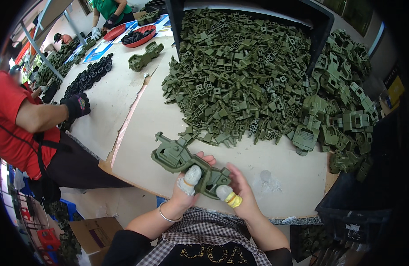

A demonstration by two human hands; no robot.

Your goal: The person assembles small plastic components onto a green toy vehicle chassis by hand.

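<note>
A dark green plastic toy vehicle body [173, 154] is held at a tilt above the near edge of the table. My left hand [183, 190] grips it around the middle from below, its thumb wrapped in a whitish covering and pressed on the plastic. At its right end, my right hand [242, 188] holds the body too, the thumb covered in grey and yellow wrapping. Some of my fingers are hidden beneath the toy. Just beyond it lies a big heap of small green plastic parts [240, 84], spilling from a black bin [322, 48].
Larger green vehicle bodies [346, 119] are piled at the right. Another green body [146, 56] lies farther left, near black wheels [90, 76] and a red bowl [138, 37]. At the left, a co-worker in a red shirt [18, 119] reaches over the table [138, 146].
</note>
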